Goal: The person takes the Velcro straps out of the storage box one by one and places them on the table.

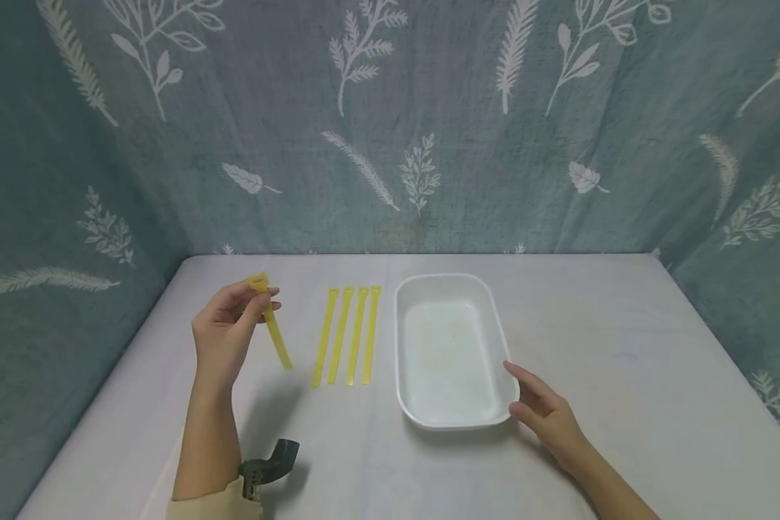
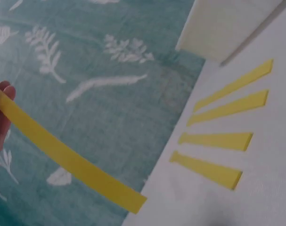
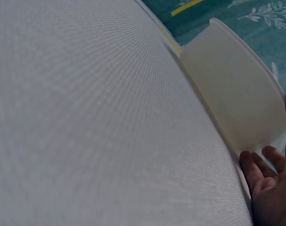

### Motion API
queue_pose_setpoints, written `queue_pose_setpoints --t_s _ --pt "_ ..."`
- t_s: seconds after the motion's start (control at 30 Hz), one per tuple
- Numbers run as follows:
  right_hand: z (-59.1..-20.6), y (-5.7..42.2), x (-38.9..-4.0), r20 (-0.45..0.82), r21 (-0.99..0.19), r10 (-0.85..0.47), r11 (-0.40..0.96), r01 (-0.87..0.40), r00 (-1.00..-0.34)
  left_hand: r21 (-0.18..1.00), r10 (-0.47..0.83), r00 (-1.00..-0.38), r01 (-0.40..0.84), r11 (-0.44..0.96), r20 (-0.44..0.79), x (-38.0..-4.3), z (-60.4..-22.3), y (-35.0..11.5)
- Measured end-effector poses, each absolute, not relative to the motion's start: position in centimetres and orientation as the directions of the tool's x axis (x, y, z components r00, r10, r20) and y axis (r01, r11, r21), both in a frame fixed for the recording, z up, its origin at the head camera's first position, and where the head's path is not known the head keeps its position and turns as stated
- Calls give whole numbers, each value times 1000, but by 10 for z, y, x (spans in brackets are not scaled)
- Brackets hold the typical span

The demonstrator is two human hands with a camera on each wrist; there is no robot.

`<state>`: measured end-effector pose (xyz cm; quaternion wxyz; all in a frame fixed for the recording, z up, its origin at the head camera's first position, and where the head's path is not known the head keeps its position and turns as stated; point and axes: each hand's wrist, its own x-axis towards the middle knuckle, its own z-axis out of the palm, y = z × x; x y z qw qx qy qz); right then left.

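Note:
My left hand is raised at the left side of the table. Thumb and fingers pinch a flat yellow strip near its wider, slotted-looking head, and the tail hangs down to the right. The same strip crosses the left wrist view. Several similar yellow strips lie side by side on the table, heads toward the back. Right of them stands a white rectangular tray. At its near right edge, my right hand touches the rim with fairly straight fingers. In the right wrist view, fingertips rest by the outer wall.
A white cloth covers the table. Teal leaf-patterned fabric stands along the back and both sides. A dark camera mount sticks out from the left wrist, beside a pale sleeve.

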<state>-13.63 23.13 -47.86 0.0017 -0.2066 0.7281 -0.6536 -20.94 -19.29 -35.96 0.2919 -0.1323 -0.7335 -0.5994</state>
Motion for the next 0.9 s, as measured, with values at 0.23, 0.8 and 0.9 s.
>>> queue_pose_setpoints --t_s 0.23,0.8,0.9 --pt "-479 233 -136 280 -947 -287 73 -313 -916 850 -189 -858 396 348 477 -215 -363 -203" --pt "-479 229 -136 256 -954 -264 89 -288 -930 824 -39 -913 349 446 407 -217 -380 -213" --pt "-478 229 -136 259 -953 -259 87 -289 -931 831 -30 -918 343 437 394 -221 -380 -211"
